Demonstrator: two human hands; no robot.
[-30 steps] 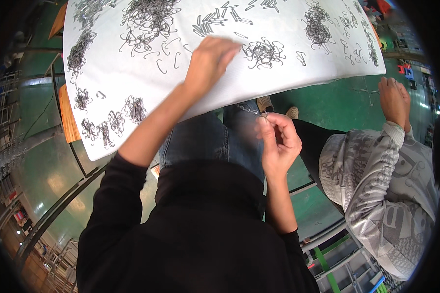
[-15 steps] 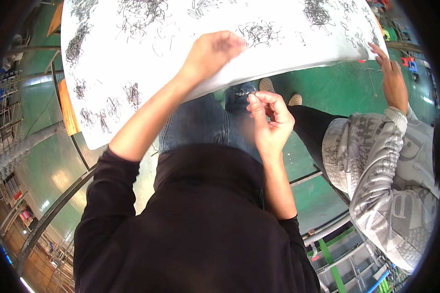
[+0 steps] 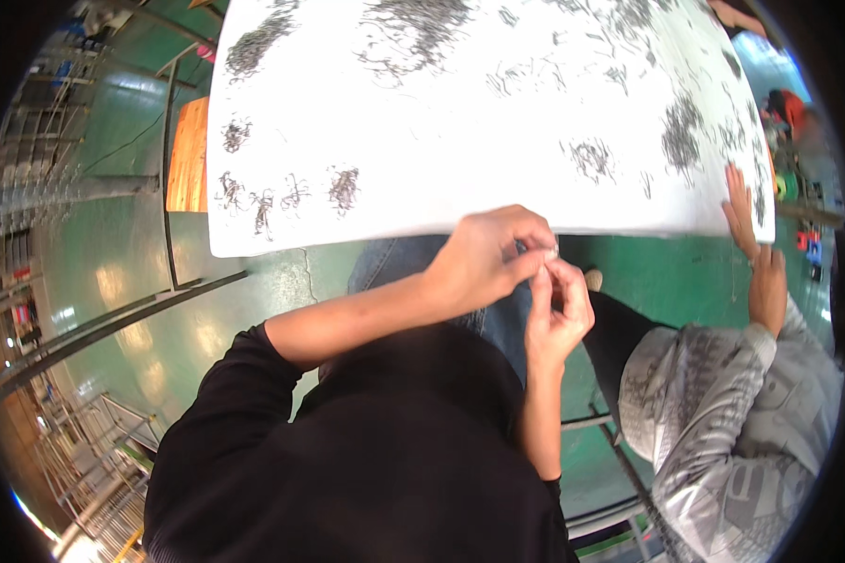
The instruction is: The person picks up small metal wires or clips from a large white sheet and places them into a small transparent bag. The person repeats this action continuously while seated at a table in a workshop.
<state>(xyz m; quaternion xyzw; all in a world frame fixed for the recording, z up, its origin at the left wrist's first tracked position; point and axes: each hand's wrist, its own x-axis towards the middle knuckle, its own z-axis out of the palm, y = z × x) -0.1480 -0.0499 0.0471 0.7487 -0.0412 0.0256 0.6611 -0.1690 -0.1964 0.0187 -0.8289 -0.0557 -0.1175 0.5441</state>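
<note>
The room had a glossy green painted floor (image 3: 131, 281), and a wide white table top (image 3: 460, 122) filled the upper part of the view. Small dark wire pieces lay over that surface: dense heaps (image 3: 413, 23) toward the far edge, thin scatter in the middle, and a row of small separate clusters (image 3: 286, 192) near the front left corner.

The person's left hand (image 3: 483, 258) and right hand (image 3: 556, 314) met just off the table's front edge, above the lap. Both were closed in a fingertip pinch on one tiny light-coloured piece (image 3: 551, 253) held between them; its shape was too small to make out.

Judged from the layout, the work was at an early to middle stage: only a few small clusters stood apart, while most of the stock remained in unsorted heaps.

At the right edge, a co-worker in a grey patterned sleeve (image 3: 723, 413) rested a hand (image 3: 742, 211) on the table.
</note>
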